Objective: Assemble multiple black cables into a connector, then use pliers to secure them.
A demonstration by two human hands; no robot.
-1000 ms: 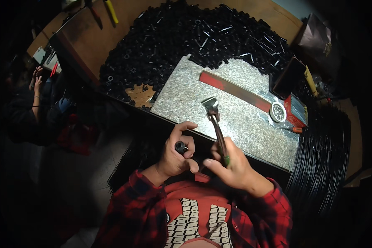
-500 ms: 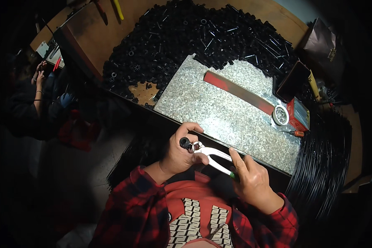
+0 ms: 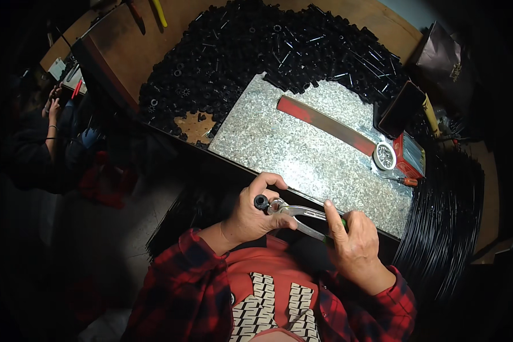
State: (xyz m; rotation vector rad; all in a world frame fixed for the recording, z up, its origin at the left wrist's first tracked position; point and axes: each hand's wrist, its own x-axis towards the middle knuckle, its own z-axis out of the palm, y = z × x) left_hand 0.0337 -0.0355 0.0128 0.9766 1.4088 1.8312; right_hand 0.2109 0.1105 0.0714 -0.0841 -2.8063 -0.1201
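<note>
My left hand (image 3: 246, 215) is closed around a short black tube-shaped part (image 3: 261, 201), whose round open end points up beside the fingers. Metal end-cutting pincers (image 3: 309, 213) with green handle grips meet this part, their jaws right against it. My left thumb lies along the jaws. The right hand (image 3: 356, 246) is wrapped around the green grips, its index finger stretched out along the tool. Fingers hide much of the jaws, so I cannot tell what they bite on. Both hands hover just before the near edge of the speckled stone slab (image 3: 256, 137).
A great heap of black parts (image 3: 222, 62) lies behind the slab. On it rest a red-brown bar (image 3: 330, 126), a white cup of small metal pieces (image 3: 385, 156) and an orange-handled screwdriver (image 3: 407, 182). A phone (image 3: 402, 111) and black rods (image 3: 444, 222) are right. Another person's hand (image 3: 54, 105) shows left.
Both hands have shifted slightly right with the pincers and the black part. The pincers have turned a little, and their metal looks darker. My right index finger points more upward.
</note>
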